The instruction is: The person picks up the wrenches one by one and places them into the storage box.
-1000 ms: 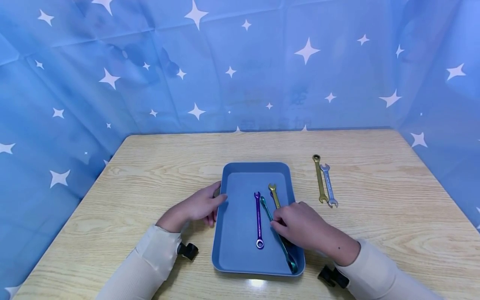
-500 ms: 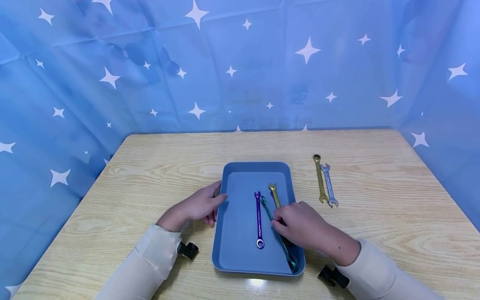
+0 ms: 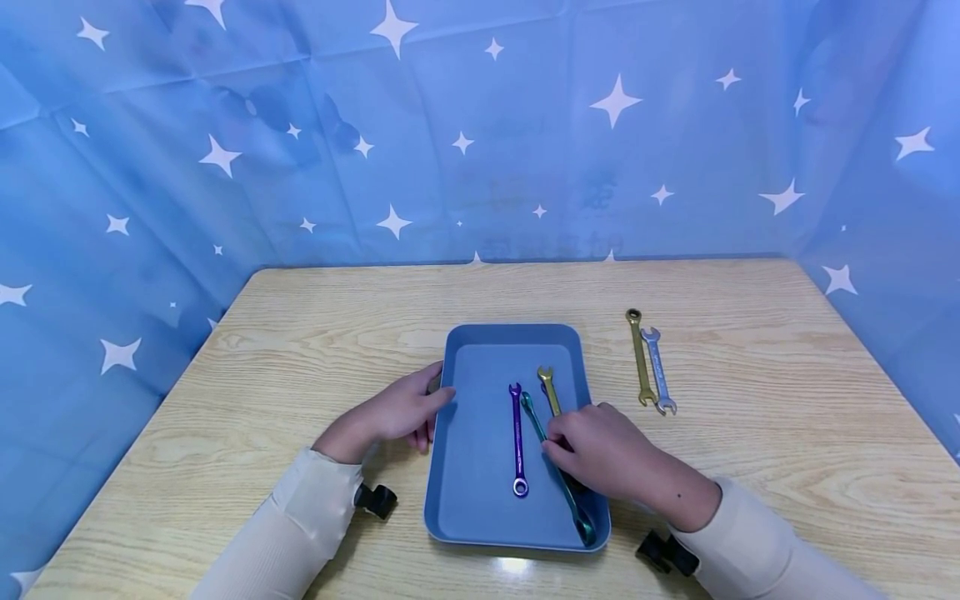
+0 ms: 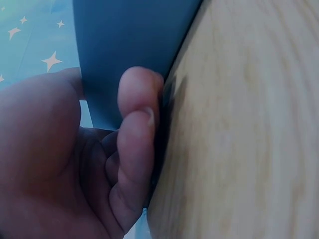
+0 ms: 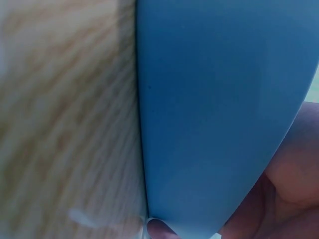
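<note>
My left hand holds the left wall of a blue tray, thumb over the rim. In the left wrist view its fingers curl against the outer wall, close to the table. My right hand reaches across the tray's right wall with bent fingers, over the wrenches there. A gold wrench runs under this hand, and a green wrench slants past the fingertips. Whether those fingers pinch anything is hidden. Left of them lies a purple wrench. The tray's outer wall fills most of the right wrist view.
On the wooden table, right of the tray, a gold ratchet wrench and a silver-blue open-end wrench lie side by side. A blue curtain with white stars hangs behind the table and along both sides.
</note>
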Demonstrator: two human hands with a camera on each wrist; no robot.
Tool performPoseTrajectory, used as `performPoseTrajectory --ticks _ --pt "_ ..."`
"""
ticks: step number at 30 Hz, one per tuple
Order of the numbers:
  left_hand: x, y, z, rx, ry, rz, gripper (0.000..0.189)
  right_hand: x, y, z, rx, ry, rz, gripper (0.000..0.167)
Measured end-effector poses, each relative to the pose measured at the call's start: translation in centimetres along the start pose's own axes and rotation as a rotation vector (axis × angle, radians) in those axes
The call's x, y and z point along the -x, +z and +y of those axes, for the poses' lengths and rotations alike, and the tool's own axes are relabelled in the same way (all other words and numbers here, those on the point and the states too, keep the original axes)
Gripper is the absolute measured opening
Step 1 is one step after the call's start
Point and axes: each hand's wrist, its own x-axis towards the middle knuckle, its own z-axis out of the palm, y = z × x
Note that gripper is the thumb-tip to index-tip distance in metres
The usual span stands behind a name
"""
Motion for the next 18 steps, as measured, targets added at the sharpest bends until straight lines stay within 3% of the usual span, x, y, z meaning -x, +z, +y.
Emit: performPoseTrajectory --ticks 18 --pt "0.04 0.1 0.1 0.001 -0.013 0.007 0.063 0.01 -0.25 -0.25 -0.016 0.072 -0.022 0.038"
